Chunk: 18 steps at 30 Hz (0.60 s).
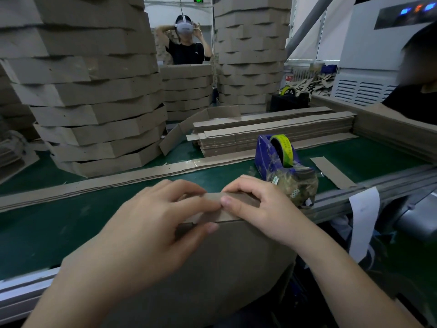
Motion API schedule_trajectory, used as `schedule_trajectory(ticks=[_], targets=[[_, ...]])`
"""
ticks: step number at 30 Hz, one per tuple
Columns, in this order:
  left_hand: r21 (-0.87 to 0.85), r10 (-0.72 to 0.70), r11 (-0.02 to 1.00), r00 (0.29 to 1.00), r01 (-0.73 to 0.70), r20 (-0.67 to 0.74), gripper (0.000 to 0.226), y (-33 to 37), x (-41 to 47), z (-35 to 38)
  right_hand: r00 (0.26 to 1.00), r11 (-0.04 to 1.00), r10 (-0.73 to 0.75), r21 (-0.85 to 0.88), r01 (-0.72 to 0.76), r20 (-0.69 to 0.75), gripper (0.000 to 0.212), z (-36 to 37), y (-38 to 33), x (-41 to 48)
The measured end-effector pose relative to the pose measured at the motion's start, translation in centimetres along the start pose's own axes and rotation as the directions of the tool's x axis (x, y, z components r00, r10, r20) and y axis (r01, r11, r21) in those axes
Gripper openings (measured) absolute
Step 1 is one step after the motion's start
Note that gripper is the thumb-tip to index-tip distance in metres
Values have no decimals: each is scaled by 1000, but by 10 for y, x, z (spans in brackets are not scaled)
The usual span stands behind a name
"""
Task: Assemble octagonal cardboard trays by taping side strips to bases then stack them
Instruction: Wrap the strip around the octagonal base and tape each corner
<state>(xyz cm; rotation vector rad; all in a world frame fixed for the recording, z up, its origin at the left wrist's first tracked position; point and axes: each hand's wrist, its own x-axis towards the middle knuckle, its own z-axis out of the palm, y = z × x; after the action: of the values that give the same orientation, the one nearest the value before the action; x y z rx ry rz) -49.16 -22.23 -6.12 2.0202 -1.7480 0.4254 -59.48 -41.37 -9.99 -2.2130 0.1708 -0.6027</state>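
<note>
Both the left hand [151, 223] and right hand [257, 209] are pinched thumb-to-thumb on the side strip [212, 197] at 12 o'clock of the base [224, 268], so it's best held flush till tape's pulled from the tape dispenser [281, 159] at 1 o'clock.

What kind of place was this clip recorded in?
Most likely a packaging workshop or small factory line: tall stacks of cardboard trays, a pile of flat cardboard strips, and a tape dispenser on a green belt.

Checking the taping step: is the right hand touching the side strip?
Touching. Head view shows the right hand pinching the side strip, fingers curled over its top edge.
</note>
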Motion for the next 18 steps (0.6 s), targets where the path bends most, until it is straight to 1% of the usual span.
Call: schedule_trajectory(ticks=[3, 6, 9, 12, 14, 16, 17, 18], targets=[[88, 37, 995, 999, -40, 33, 29, 6, 9, 3, 1000, 1000, 13, 15, -13, -16, 22, -2, 2, -2], [87, 51, 995, 998, -54, 38, 28, 5, 10, 7, 999, 998, 28, 51, -27, -20, 16, -4, 5, -3], [84, 35, 996, 999, -37, 29, 31, 5, 10, 10, 999, 991, 36, 130, -32, -31, 12, -6, 7, -4], [66, 18, 998, 1000, -20, 23, 33, 5, 10, 10, 995, 976, 41, 218, -21, -87, 21, -7, 7, -5], [59, 10, 998, 1000, -11, 20, 34, 5, 11, 9, 987, 980, 21, 201, 11, -157, 25, -8, 7, -6], [50, -4, 999, 1000, 3, 21, 34, 4, 11, 9, 958, 987, 15, 155, 32, -288, 21, -14, 8, -5], [45, -11, 999, 1000, 10, 21, 35, 4, 11, 8, 920, 988, 35, 151, 27, -391, 18, -20, 12, -5], [41, -17, 999, 1000, 16, 22, 35, 3, 11, 8, 856, 988, 71, 152, 9, -512, 14, -29, 16, -4]])
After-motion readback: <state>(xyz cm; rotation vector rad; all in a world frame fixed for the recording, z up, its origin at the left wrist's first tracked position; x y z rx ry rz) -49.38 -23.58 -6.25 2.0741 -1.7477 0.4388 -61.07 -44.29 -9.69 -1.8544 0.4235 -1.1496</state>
